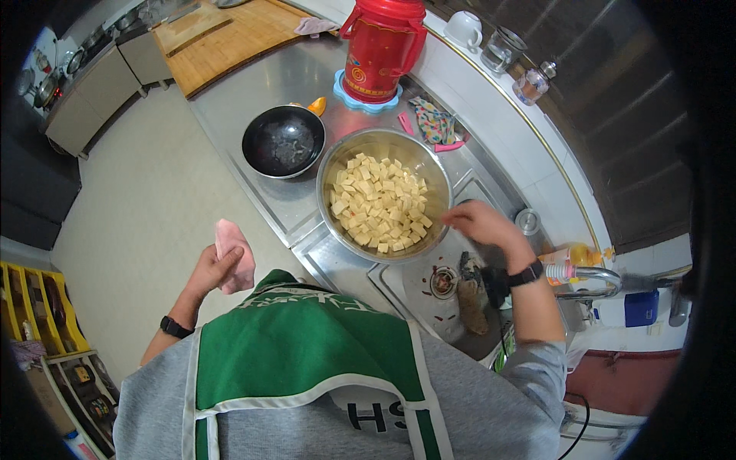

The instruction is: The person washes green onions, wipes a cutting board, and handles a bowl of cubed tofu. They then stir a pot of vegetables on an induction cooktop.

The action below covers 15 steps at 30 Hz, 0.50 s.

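Note:
My left hand (215, 267) grips a folded pink cloth (236, 259) over the floor, left of the counter. At the right rim of a large stainless steel bowl (376, 137) is my right hand (480, 224), slightly blurred with its fingers bent. Whether it touches or pinches the rim, I cannot tell. Pale yellow cubes (379, 198), which look like tofu, lie heaped inside. The bowl stands on the steel counter, partly over the sink (420, 305). Left of it sits a black bowl (283, 141) with wet-looking residue.
A red thermos (382, 57) stands on a blue mat (366, 103) behind the bowl. Patterned cloth (434, 122) lies nearby. The faucet (598, 282) curves in from the right. Scraps surround the sink drain (443, 282). Wooden board (247, 34) covers the far counter.

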Motion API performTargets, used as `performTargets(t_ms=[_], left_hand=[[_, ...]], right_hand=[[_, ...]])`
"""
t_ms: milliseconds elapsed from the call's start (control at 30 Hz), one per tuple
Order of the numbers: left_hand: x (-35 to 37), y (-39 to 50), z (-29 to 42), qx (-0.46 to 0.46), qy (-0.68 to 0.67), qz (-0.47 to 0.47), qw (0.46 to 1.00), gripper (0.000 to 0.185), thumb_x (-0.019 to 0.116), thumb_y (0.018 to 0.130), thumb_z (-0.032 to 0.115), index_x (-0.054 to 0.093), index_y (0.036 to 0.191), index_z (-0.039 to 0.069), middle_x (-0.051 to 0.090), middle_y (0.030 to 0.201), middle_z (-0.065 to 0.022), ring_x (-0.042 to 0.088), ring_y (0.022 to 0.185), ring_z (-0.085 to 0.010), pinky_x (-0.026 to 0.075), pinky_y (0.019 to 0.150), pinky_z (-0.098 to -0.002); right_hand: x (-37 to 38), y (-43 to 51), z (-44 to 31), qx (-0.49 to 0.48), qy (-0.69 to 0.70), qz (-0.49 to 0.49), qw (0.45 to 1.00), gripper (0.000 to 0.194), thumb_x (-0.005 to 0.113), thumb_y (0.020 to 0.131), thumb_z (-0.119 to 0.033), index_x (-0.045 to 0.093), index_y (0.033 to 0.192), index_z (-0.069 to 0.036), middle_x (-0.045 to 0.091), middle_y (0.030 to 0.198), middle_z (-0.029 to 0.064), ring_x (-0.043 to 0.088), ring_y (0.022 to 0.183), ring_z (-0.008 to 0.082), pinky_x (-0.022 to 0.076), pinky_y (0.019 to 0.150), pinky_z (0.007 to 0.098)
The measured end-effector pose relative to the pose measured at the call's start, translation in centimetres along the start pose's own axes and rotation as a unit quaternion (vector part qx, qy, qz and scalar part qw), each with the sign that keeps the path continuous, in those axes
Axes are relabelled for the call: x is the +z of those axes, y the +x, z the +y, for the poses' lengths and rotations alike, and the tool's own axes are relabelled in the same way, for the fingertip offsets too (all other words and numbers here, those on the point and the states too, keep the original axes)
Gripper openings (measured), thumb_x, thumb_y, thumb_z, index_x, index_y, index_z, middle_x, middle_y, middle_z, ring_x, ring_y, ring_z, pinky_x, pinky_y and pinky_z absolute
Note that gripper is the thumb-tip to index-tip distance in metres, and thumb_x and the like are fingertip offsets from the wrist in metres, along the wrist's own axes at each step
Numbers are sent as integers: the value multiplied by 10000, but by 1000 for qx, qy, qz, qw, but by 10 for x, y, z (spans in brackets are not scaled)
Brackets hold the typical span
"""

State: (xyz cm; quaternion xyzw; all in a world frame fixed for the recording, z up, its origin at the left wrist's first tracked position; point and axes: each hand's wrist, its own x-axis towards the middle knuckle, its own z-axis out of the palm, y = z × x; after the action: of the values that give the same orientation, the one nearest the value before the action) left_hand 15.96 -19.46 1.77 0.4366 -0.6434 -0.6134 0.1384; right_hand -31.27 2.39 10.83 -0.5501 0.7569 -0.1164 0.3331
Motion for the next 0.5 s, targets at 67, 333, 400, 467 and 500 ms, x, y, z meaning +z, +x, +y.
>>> performTargets(t_ms=[67, 333, 400, 467, 500], left_hand=[[0, -1, 3, -15, 13, 7, 1000, 303, 602, 870, 333, 600, 833, 32, 557, 673, 24, 491, 556, -53, 373, 462, -213], [-9, -12, -2, -12, -8, 25, 1000, 303, 595, 872, 335, 596, 831, 34, 562, 672, 21, 491, 549, -55, 375, 457, -218], [-9, -15, -6, -11, -9, 33, 999, 307, 595, 873, 334, 602, 857, 27, 580, 713, 10, 513, 594, -63, 404, 499, -222], [-8, -16, -10, 3, -13, 49, 999, 312, 594, 873, 332, 606, 878, 21, 592, 750, 2, 529, 638, -70, 427, 543, -227], [-8, -16, -12, 4, -18, 50, 999, 314, 595, 873, 333, 606, 879, 19, 593, 754, 1, 530, 645, -72, 430, 551, -229]], right_hand=[[11, 27, -12, -87, -53, -7, 995, 225, 562, 815, -144, 657, 1006, -72, 653, 917, 161, 627, 844, 299, 489, 745, 372], [57, 131, -23, -92, -126, 61, 986, 223, 586, 738, -139, 675, 940, -113, 641, 894, 149, 613, 847, 319, 483, 731, 404], [65, 145, -27, -115, -165, 69, 977, 211, 582, 724, -126, 674, 912, -109, 637, 883, 157, 611, 832, 331, 484, 728, 408], [71, 154, -29, -105, -193, 49, 974, 208, 581, 714, -114, 672, 901, -108, 636, 878, 162, 610, 826, 335, 483, 727, 409], [73, 158, -30, -100, -207, 37, 972, 207, 580, 709, -108, 671, 895, -108, 635, 876, 164, 609, 822, 336, 483, 726, 410]])
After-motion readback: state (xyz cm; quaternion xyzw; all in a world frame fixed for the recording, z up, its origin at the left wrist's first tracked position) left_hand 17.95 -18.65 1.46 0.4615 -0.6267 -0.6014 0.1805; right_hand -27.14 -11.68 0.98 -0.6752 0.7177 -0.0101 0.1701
